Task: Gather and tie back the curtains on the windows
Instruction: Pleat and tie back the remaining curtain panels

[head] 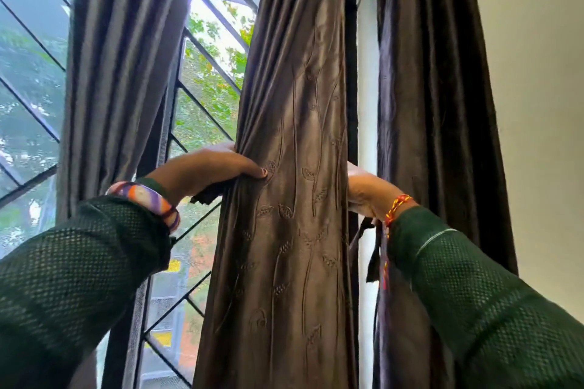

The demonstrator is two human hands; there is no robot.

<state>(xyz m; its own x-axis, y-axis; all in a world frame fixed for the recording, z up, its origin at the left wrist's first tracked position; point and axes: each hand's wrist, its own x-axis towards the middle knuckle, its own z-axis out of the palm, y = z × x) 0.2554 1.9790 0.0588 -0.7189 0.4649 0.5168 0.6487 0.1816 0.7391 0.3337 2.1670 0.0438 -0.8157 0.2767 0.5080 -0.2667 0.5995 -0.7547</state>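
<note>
Three curtains (290, 167) hang before the window grille (202, 79). Left hand (215, 164) grips the middle curtain; right hand (363, 193) half hidden behind it, grip holding a dark tie strip (374, 253).

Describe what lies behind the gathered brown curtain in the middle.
Beside the brown curtain, a window grille and green leaves show. What is directly behind is covered, including the fingers of the right hand.

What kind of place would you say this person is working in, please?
Probably a room in a home, at a window: long brown curtains hang before a window grille, a plain painted wall stands to the right, and trees show outside.
</note>
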